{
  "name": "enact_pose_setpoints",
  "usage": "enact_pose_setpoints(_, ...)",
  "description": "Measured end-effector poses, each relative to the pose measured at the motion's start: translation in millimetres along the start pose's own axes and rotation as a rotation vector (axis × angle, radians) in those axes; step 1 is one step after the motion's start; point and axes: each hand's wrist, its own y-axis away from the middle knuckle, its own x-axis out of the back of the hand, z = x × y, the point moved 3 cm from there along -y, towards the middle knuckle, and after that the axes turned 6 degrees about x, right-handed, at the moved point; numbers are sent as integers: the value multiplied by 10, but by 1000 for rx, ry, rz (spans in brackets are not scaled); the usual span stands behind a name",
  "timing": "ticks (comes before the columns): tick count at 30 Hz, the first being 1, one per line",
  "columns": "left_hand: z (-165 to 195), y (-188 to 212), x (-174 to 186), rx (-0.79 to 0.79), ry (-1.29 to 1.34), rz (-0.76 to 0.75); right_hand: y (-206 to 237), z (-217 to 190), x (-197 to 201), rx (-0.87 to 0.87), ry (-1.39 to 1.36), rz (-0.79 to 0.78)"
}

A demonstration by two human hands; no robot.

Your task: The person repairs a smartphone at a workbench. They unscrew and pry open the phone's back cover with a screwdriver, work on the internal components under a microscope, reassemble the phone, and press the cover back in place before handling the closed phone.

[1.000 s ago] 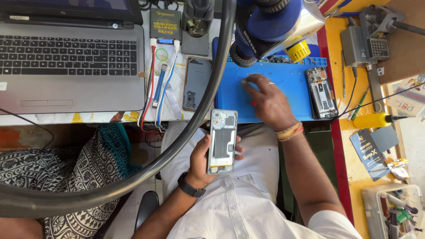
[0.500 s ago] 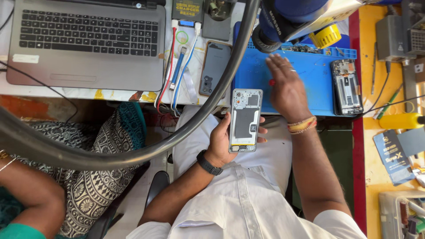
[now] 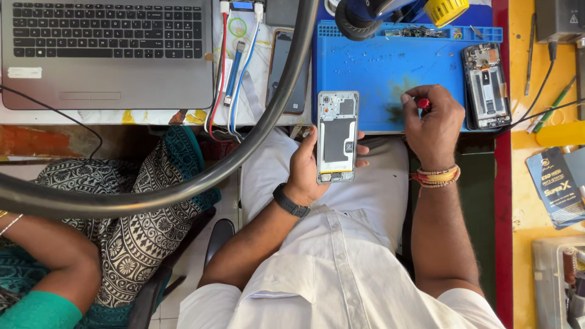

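Item: co-worker's arm (image 3: 55, 256), lower left, in a teal sleeve, is lying beside a black-and-white patterned garment (image 3: 128, 207).

Item: grey laptop (image 3: 106, 52) is sitting open at the upper left of the table (image 3: 530, 201), its keyboard facing up.

Item: thick black cable (image 3: 244, 146) is arcing across the view close to the camera, from the left edge up to the top.

Item: red, white and blue cords (image 3: 234, 73) are lying just right of the laptop; a dark phone (image 3: 287, 70) is lying face down beside them.

Item: left hand (image 3: 308, 167), black band at the wrist, is holding an opened phone (image 3: 337, 137) upright above the lap, just below the table edge. The grip is wrapping the phone from behind: thumb along the left edge, fingertips (image 3: 362, 149) showing at the right edge. The phone's back cover is off, and its grey inner frame and dark battery area are facing the camera.

Item: blue work mat (image 3: 378, 67) is covering the table centre, with tiny screws scattered on it and a dark smudge near its lower edge.

Item: right hand (image 3: 434, 125), thread bracelets at the wrist, is resting on the mat's lower right part. The grip is curling closed, fingers pressed together around a small red-tipped tool (image 3: 423, 103); most of the tool is hidden.

Item: second opened phone (image 3: 485, 85) is lying flat at the mat's right edge, near the right hand but apart from it.

Item: yellow table surface, far right, is carrying a blue packet (image 3: 557, 186) and cables.
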Motion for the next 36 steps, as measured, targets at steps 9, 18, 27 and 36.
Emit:
enact_pose_setpoints(9,-119,-87,-77,-28,-11,-11,38,-44,119,-85,-155,-15)
enact_pose_setpoints(18,-470,-215,-165,13,-96,31,116,-131,405,261,-397,183)
enact_pose_setpoints(27,-686,-339,-119,16,-279,193,207,-71,323,248,-481,214)
enact_pose_setpoints(36,-647,-294,-92,10,-207,207,88,-142,112,305,-265,143)
